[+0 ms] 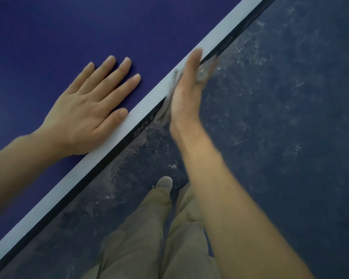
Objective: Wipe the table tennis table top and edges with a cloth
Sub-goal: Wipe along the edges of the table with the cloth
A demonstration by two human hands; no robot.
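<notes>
The left hand (85,109) lies flat, fingers spread, on the dark blue table tennis table (48,37), its thumb touching the white border stripe (117,135) — it holds nothing. The right hand (186,91) presses a crumpled grey cloth (205,72) against the table's black side edge (143,127); the cloth sits between palm and edge, bunched out past the fingers — the grip is flat, not curled round it
</notes>
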